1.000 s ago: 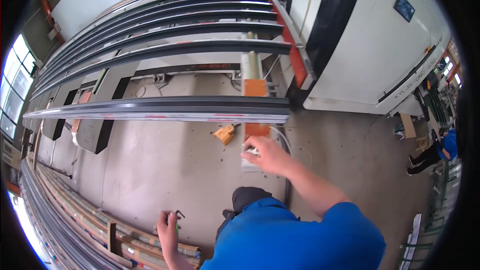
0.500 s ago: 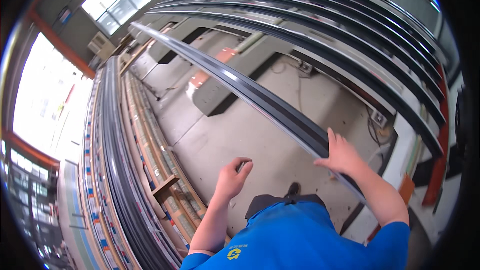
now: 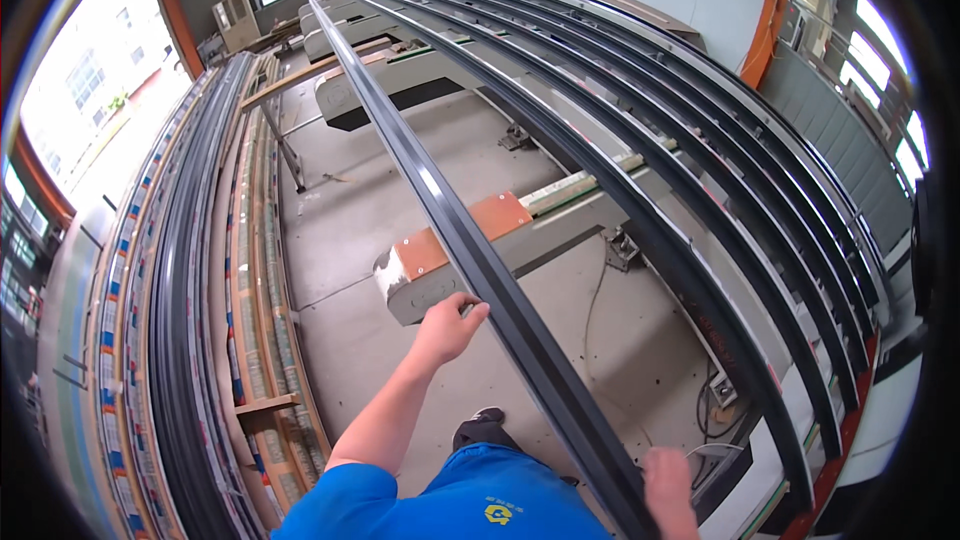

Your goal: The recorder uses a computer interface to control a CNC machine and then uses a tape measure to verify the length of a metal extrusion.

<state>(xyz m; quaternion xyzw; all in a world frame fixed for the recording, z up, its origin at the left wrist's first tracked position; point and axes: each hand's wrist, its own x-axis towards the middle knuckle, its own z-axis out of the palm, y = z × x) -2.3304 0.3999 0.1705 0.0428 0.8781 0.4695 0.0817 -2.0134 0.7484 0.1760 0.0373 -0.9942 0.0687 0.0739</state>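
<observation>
Across the orange-padded support arm (image 3: 503, 214): one long dark-grey metal profile (image 3: 510, 320), ridged lengthwise, reaching well past the arm both away from and toward the person. Contact underneath is hidden.

Left hand (image 3: 450, 332): just on the person's side of the support arm, at the profile's left edge. Fingers curled, thumb drawn toward the forefinger; cannot tell whether it pinches the edge or anything else. Right hand (image 3: 668, 483): closer to the person than the arm, by the profile's right edge; blurred, so finger spread and grip cannot be told.

Handling, judged: stiff in section, likely to flex and swing over such length; unwieldy more than heavy if hollow, which does not show. Shiny face probably slippery, easily scuffed. Best hold: both long edges, hands well apart, one either side of the support arm for balance. Right of the arm's pad: similar parallel profiles (image 3: 705, 290).
</observation>
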